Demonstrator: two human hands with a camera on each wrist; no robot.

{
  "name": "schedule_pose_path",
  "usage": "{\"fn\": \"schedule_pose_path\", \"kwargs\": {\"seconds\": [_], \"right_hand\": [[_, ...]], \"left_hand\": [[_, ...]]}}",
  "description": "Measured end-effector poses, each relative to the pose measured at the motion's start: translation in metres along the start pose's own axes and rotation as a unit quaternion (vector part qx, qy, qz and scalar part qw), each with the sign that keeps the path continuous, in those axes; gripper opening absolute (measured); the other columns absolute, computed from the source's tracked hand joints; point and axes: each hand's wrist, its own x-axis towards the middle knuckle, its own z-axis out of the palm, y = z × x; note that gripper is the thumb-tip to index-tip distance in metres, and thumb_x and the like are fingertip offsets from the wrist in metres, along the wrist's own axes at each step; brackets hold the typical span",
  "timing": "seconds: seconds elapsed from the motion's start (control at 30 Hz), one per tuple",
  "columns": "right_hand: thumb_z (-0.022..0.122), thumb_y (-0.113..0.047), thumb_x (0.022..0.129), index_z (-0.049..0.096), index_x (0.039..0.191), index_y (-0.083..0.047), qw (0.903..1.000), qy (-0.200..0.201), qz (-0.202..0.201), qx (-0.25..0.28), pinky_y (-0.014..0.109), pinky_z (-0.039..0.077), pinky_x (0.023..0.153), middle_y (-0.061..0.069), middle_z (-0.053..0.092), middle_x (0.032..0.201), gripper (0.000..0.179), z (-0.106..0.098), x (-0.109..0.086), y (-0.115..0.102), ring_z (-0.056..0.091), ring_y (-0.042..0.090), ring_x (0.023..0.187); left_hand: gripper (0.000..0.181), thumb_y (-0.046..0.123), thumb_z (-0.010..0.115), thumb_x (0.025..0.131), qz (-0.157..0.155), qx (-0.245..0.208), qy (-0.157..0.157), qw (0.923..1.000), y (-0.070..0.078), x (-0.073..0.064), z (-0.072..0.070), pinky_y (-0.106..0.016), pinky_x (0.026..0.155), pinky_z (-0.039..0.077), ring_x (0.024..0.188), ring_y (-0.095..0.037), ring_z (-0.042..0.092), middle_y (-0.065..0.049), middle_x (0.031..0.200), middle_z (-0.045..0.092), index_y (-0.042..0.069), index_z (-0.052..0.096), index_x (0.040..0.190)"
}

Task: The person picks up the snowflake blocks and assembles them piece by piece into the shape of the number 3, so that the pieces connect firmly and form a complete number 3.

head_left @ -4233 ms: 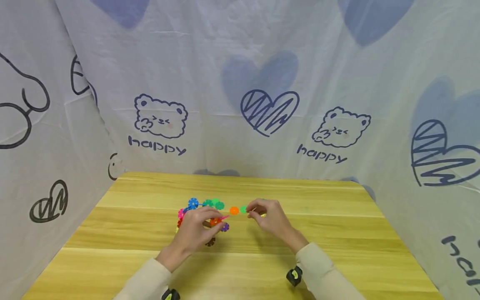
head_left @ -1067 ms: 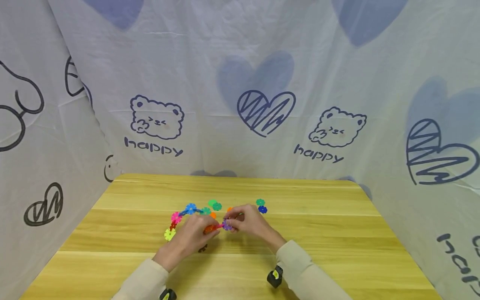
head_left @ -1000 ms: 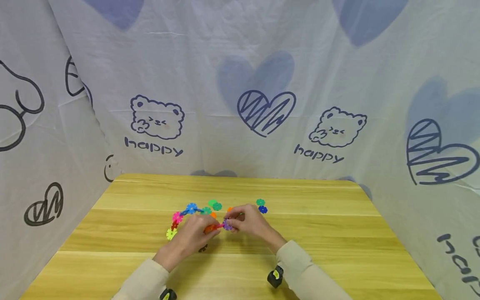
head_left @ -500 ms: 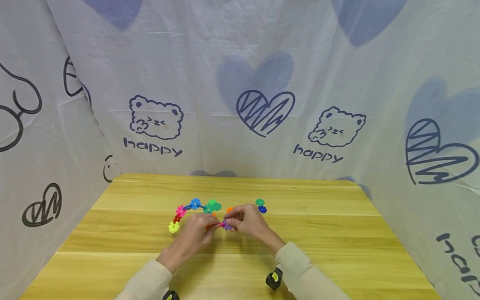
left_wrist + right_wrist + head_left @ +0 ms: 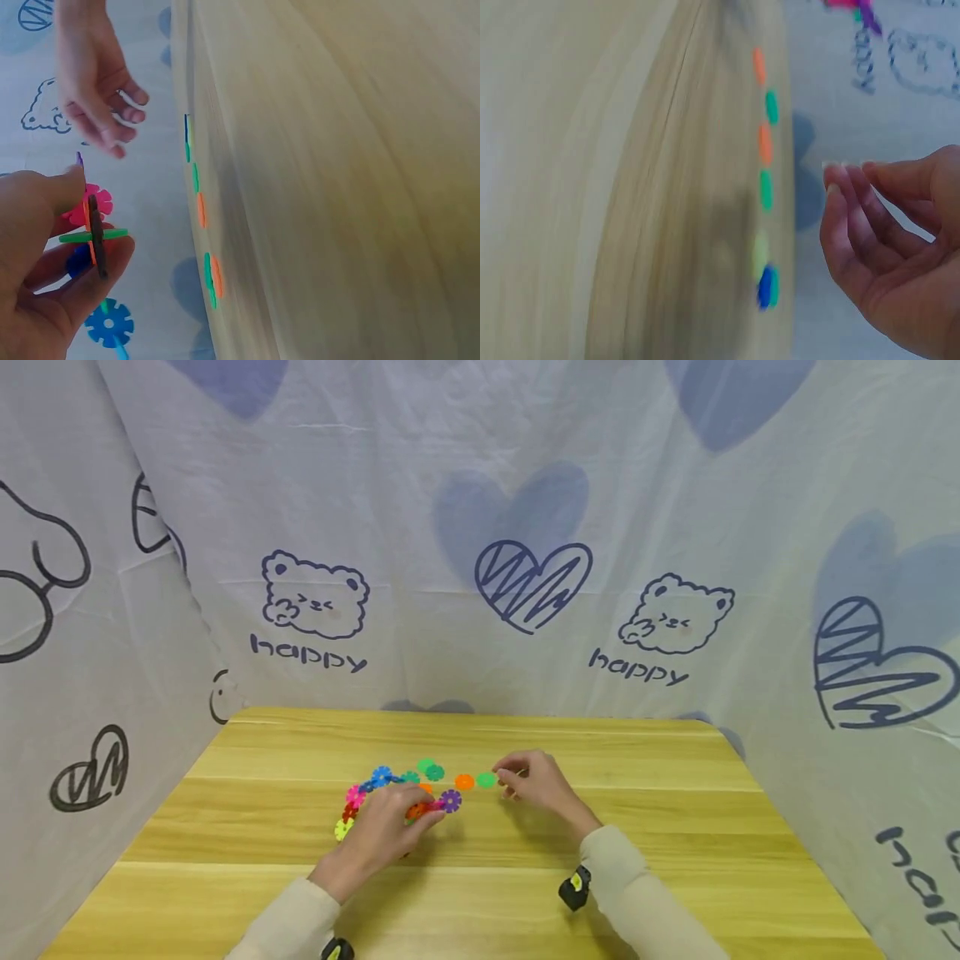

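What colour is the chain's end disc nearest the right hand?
The end disc is purple, clearest in the head view.

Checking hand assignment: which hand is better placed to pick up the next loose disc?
Probably the right hand: it holds nothing and, in the head view, hovers beside the loose light green disc. The left hand is occupied gripping the linked discs.

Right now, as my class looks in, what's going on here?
A person's left hand holds a linked chain of notched discs in mixed colours, with a purple disc poking out past its fingertips. The right hand is raised above the wooden table, holding nothing. An orange disc and a green disc lie loose on it.
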Motion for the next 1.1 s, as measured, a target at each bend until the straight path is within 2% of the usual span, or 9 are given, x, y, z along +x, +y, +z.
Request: {"fn": "schedule_pose_path", "kwargs": {"seconds": [0.13,0.27,0.37,0.5,0.6,0.7,0.83,0.97,1.1], "right_hand": [[0.067,-0.006,0.098,0.077,0.106,0.001,0.9973,0.038,0.017,-0.061,0.03,0.061,0.068,0.012,0.078,0.096,0.014,-0.008,0.005,0.02,0.073,0.024,0.079],[0.071,-0.007,0.096,0.079,0.1,-0.003,0.9915,0.048,0.021,-0.119,0.035,0.061,0.078,0.008,0.078,0.097,0.01,-0.012,0.008,0.034,0.071,0.02,0.086],[0.073,-0.007,0.094,0.078,0.099,-0.003,0.9881,0.049,0.029,-0.142,0.041,0.061,0.082,0.009,0.077,0.097,0.008,-0.012,0.009,0.04,0.072,0.023,0.089],[0.073,-0.007,0.094,0.077,0.105,-0.002,0.9839,0.06,0.04,-0.164,0.048,0.06,0.088,0.014,0.075,0.108,0.013,-0.012,0.011,0.047,0.073,0.031,0.097],[0.074,-0.008,0.093,0.075,0.111,0.001,0.9823,0.064,0.04,-0.171,0.05,0.057,0.092,0.019,0.071,0.112,0.02,-0.012,0.013,0.051,0.069,0.033,0.102],[0.076,-0.011,0.092,0.074,0.114,0.002,0.9804,0.064,0.032,-0.184,0.05,0.055,0.09,0.019,0.067,0.108,0.025,-0.01,0.014,0.054,0.064,0.031,0.1],[0.078,-0.014,0.091,0.074,0.116,0.002,0.9757,0.067,0.029,-0.206,0.046,0.054,0.084,0.016,0.067,0.104,0.03,-0.009,0.014,0.056,0.061,0.026,0.094],[0.078,-0.013,0.09,0.076,0.11,0.0,0.9735,0.068,0.033,-0.216,0.041,0.052,0.077,0.014,0.065,0.097,0.024,-0.008,0.014,0.056,0.057,0.022,0.086],[0.078,-0.013,0.091,0.073,0.104,-0.002,0.9754,0.064,0.044,-0.206,0.04,0.052,0.078,0.011,0.064,0.095,0.018,-0.008,0.014,0.057,0.057,0.021,0.085]], "left_hand": [[0.013,0.017,0.087,0.083,-0.014,-0.014,-0.004,0.9998,0.001,0.0,-0.001,-0.022,0.067,0.06,0.069,-0.01,0.07,-0.004,0.08,0.077,0.006,0.08,0.086],[0.014,0.017,0.087,0.082,-0.021,-0.016,-0.007,0.9996,0.003,0.001,0.0,-0.02,0.064,0.057,0.066,-0.008,0.068,-0.004,0.079,0.077,0.006,0.081,0.087],[0.019,0.019,0.086,0.084,-0.027,-0.018,-0.014,0.9994,0.004,0.002,0.002,-0.023,0.069,0.06,0.073,-0.014,0.073,-0.008,0.088,0.079,0.004,0.08,0.095],[0.03,0.021,0.082,0.088,-0.039,-0.02,-0.022,0.9988,0.006,0.002,0.003,-0.034,0.082,0.064,0.093,-0.024,0.078,-0.012,0.105,0.08,0.003,0.077,0.112],[0.035,0.023,0.082,0.087,-0.035,-0.011,-0.019,0.9991,0.007,0.003,0.003,-0.037,0.083,0.064,0.093,-0.025,0.078,-0.012,0.107,0.08,0.004,0.077,0.115],[0.034,0.024,0.084,0.085,-0.023,-0.011,-0.017,0.9995,0.006,0.003,0.003,-0.031,0.078,0.063,0.084,-0.02,0.076,-0.01,0.101,0.08,0.006,0.079,0.113],[0.034,0.025,0.085,0.083,-0.015,-0.019,-0.018,0.9995,0.008,0.004,0.004,-0.025,0.073,0.06,0.08,-0.016,0.073,-0.007,0.097,0.08,0.007,0.08,0.111],[0.037,0.026,0.084,0.084,-0.008,-0.011,-0.013,0.9998,0.011,0.005,0.004,-0.028,0.075,0.062,0.082,-0.018,0.074,-0.01,0.1,0.08,0.007,0.078,0.115],[0.041,0.028,0.084,0.084,-0.007,0.01,0.0,0.9999,0.011,0.005,0.005,-0.029,0.076,0.062,0.082,-0.018,0.075,-0.01,0.102,0.08,0.008,0.077,0.119]]}}
